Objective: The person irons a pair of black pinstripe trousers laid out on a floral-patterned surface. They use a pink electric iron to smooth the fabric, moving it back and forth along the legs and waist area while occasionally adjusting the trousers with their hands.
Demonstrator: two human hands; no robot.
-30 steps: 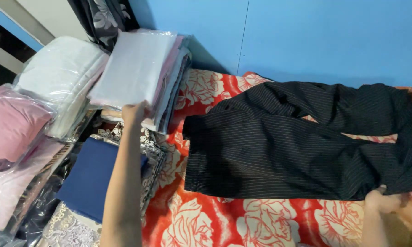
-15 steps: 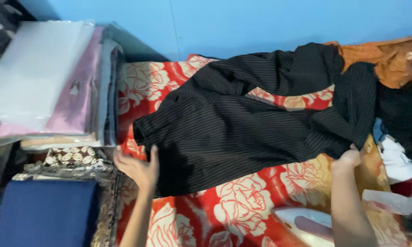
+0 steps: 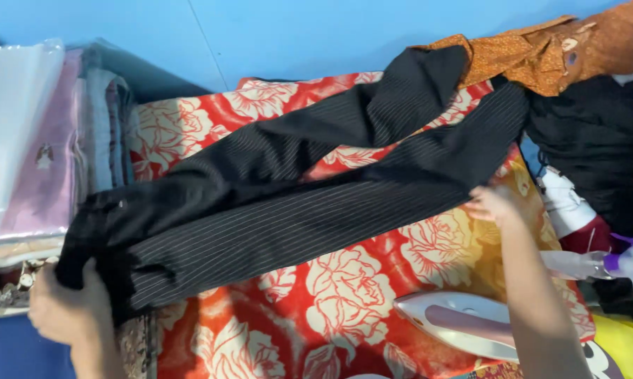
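You are holding the trousers point(image 3: 295, 203) stretched across the flowered cloth point(image 3: 344, 295): your left hand point(image 3: 67, 309) is clamped on the bunched waist end, and your right hand point(image 3: 495, 205) is resting at the lower leg's edge near the cuff, though whether its fingers are closed on the fabric cannot be told. The trousers are lying between your two hands, with their long axis running from your left hand up and away toward the far right, the waist pointing at your left hand and the cuffs pointing toward the orange cloth point(image 3: 541, 52) beyond your right hand. The two legs are splaying apart, the upper one angling farther away from you. To do this well, judging from how the fabric lies, keep even tension between both hands, bring the upper leg down onto the lower so the seams match, and smooth the waist flat instead of keeping it bunched. The iron point(image 3: 464, 326) is sitting just below your right forearm, so be minding your elbow.
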